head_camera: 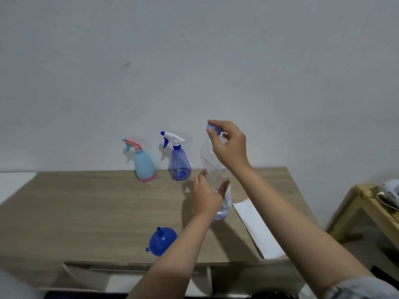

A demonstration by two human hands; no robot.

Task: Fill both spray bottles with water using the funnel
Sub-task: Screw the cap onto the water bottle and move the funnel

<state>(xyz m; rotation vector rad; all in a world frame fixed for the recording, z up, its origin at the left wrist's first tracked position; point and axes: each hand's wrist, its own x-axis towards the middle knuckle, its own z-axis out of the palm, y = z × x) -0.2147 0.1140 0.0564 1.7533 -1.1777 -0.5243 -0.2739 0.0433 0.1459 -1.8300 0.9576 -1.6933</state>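
Uncapping clear water bottle (212,167), judged first step: right hand (230,145) pinches blue cap (212,127), left hand (206,194) curls round bottle body. Funnel (160,242) near-left of bottle; pink-blue sprayer (143,164) and blue sprayer (180,164) behind-left, heads on. Next: unscrew sprayer head, seat funnel.

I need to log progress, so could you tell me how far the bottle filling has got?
Nothing looks filled: both spray bottles stand capped by the wall. In hand: the left hand holds the water bottle while the right hand grips its cap. Left: the funnel lies unused; both fills remain.
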